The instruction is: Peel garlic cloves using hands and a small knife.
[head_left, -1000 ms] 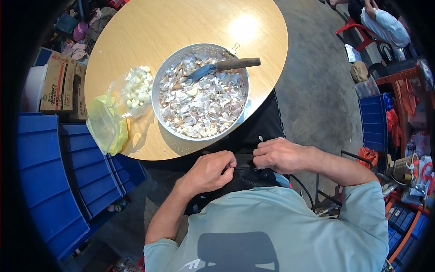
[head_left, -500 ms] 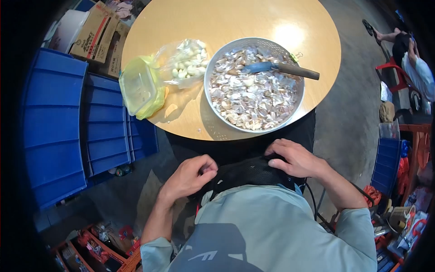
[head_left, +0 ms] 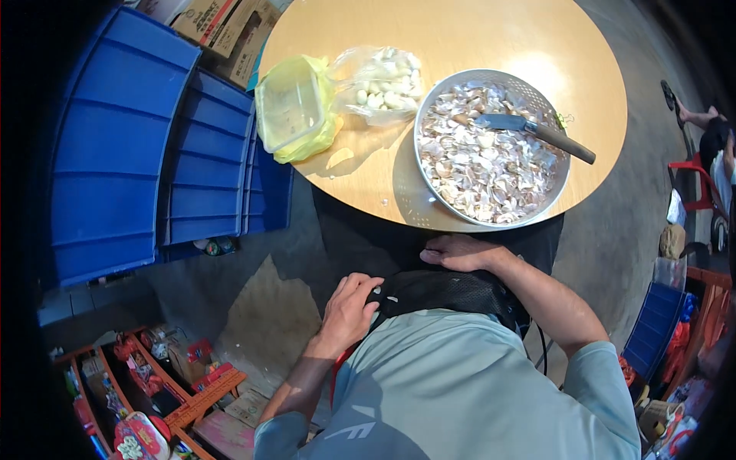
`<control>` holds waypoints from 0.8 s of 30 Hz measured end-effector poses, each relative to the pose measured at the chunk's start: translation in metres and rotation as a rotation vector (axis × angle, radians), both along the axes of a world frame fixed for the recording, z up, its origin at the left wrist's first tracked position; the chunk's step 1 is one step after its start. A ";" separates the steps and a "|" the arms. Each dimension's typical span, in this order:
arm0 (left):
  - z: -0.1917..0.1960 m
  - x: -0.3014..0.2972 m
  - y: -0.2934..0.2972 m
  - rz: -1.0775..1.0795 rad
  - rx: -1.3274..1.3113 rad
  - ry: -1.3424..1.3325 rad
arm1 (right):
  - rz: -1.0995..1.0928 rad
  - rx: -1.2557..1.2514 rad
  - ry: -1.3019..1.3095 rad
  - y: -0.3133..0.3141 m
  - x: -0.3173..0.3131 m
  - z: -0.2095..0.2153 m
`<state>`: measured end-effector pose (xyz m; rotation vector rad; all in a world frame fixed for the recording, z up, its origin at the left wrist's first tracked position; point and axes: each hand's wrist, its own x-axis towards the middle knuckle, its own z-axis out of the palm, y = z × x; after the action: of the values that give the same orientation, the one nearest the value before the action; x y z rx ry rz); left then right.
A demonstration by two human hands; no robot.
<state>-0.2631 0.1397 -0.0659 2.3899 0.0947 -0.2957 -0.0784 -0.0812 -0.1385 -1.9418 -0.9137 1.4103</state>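
My left hand [head_left: 349, 310] lies on the black mesh cloth [head_left: 460, 295] over my lap, fingers stretched out beside a few small white bits, holding nothing I can see. At the table's near edge my right hand [head_left: 464, 253] has its fingers curled together; what is in them, if anything, is hidden. In front of it stands a perforated metal colander [head_left: 420, 157] full of garlic cloves and papery skins [head_left: 491, 165]. Across these lies a knife [head_left: 537, 130] with a dark wooden handle. Left of the colander is a clear bag of peeled garlic cloves [head_left: 387, 88].
A clear plastic tub [head_left: 291, 107] in a yellow bag stands at the left of the round wooden table [head_left: 460, 31]. Blue crates [head_left: 115, 153] rise on my left, with cardboard boxes [head_left: 226, 31] behind. Another person [head_left: 717, 146] sits at far right by a red chair [head_left: 694, 180].
My view has shifted, so the table sits further right. My left hand's fingers have uncurled onto the black cloth. My right hand has moved inward, its fingers now drawn together.
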 end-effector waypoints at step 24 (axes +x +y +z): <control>0.001 0.009 -0.014 -0.004 -0.164 0.004 | -0.044 -0.024 0.050 -0.006 -0.008 -0.022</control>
<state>-0.2543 0.1256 -0.0646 2.2271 0.0648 -0.2986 -0.0866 -0.0874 -0.1602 -1.9242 -0.8303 1.4443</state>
